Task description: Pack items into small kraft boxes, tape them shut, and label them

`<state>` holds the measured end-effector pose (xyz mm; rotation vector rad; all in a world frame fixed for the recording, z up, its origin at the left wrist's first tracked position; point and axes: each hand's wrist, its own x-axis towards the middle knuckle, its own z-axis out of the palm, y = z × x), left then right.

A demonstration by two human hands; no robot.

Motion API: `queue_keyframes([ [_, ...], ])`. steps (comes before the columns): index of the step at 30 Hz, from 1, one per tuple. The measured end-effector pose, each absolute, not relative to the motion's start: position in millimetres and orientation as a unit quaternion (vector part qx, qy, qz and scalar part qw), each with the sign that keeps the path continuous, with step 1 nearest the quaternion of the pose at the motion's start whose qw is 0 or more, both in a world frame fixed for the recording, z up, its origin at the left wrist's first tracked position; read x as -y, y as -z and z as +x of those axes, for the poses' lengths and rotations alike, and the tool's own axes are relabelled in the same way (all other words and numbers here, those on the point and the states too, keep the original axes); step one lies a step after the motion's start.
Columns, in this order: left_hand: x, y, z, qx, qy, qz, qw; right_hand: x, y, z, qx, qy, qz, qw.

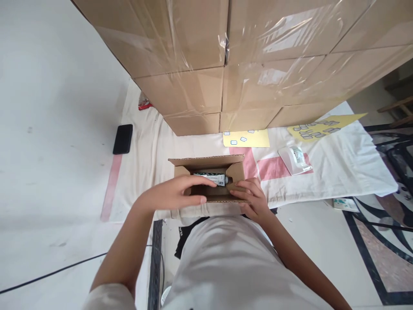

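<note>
An open cardboard box [206, 162] stands in front of me with its flaps up. Inside lies a tube [211, 178] with a dark and pale printed body and a cap at its right end. Over the box's left part reaches my left hand [176, 191], thumb and fingers apart. Its fingertips are above the tube; whether they touch it I cannot tell. At the right end, my right hand [253, 200] grips the box's near right corner, fingers on the flap and thumb low on the near side.
Behind the box rises a large stack of taped cartons [193, 92]. A black phone [123, 139] lies at left on the cloth-covered table [145, 172]. Yellow printed sheets [247, 139] and a white packet [294, 161] lie at right. A wall [48, 107] bounds the left.
</note>
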<state>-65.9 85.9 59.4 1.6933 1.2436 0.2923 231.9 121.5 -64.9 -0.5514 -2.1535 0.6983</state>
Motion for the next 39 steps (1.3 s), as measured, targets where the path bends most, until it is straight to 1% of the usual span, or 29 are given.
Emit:
queue_keyframes([
  [1, -99, -59, -61, -0.505, -0.068, 0.7, 0.5, -121, 66, 233, 0.852, -0.27, -0.214, 0.394],
  [4, -122, -45, -45, -0.526, 0.074, 0.717, 0.451, -121, 70, 234, 0.854, -0.259, -0.217, 0.395],
  [6, -124, -31, -36, -0.533, 0.134, 0.721, 0.423, -119, 72, 233, 0.847, -0.262, -0.222, 0.406],
  [7, -123, -25, -33, -0.538, 0.145, 0.719, 0.415, -118, 74, 232, 0.841, -0.266, -0.225, 0.414],
  [10, -117, -14, -28, -0.567, 0.141, 0.718, 0.379, -115, 78, 229, 0.828, -0.271, -0.229, 0.434],
  [13, -115, -10, -25, -0.59, 0.166, 0.719, 0.327, -115, 79, 228, 0.827, -0.27, -0.221, 0.441],
  [15, -115, -8, -23, -0.599, 0.176, 0.717, 0.31, -116, 78, 228, 0.828, -0.267, -0.214, 0.443],
  [24, -118, -1, -22, -0.614, 0.2, 0.706, 0.29, -117, 81, 227, 0.827, -0.265, -0.211, 0.449],
  [33, -118, 3, -26, -0.612, 0.198, 0.714, 0.278, -118, 81, 226, 0.826, -0.262, -0.217, 0.45],
  [39, -121, 2, -23, -0.603, 0.219, 0.708, 0.296, -118, 77, 224, 0.827, -0.26, -0.208, 0.453],
])
